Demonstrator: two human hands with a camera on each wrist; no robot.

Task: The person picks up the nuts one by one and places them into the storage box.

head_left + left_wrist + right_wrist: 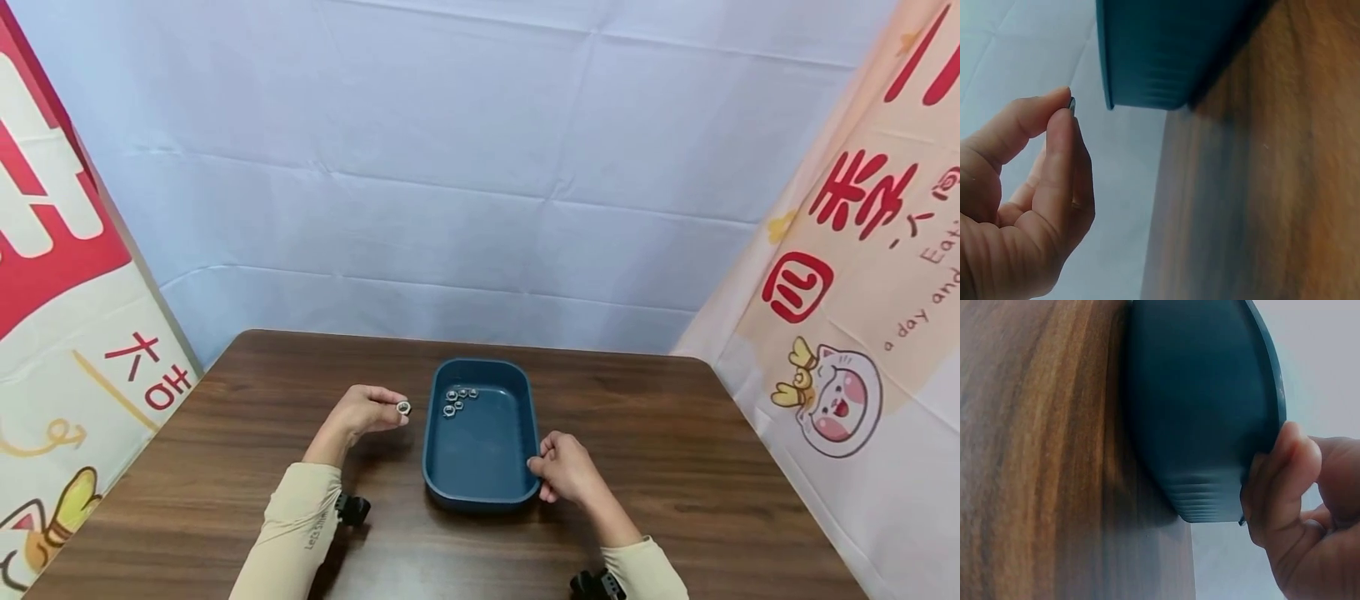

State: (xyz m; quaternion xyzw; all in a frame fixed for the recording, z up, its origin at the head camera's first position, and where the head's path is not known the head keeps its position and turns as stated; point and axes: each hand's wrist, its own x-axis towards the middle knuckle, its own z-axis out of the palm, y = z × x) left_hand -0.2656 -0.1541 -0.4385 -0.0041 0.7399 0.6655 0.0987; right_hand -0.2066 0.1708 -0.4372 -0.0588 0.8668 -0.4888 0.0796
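Observation:
My left hand [369,411] pinches a silver hex nut [403,408] between thumb and forefinger, a little left of the blue tray [480,503]. Only a thin edge of that nut [1072,105] shows past the fingertips in the left wrist view. Inside the tray, several similar hex nuts [452,396] lie grouped toward the far left corner. On the other side, my right hand [564,468] holds the tray's right rim, thumb at the top edge and fingers against the outer wall. The right wrist view shows those fingers [1279,487] curled at the tray's side.
The tray stands on a dark brown wooden table [660,433] with rounded far corners. A pale cloth [450,183] hangs behind it. Printed banners hang at the left [67,250] and right [847,275].

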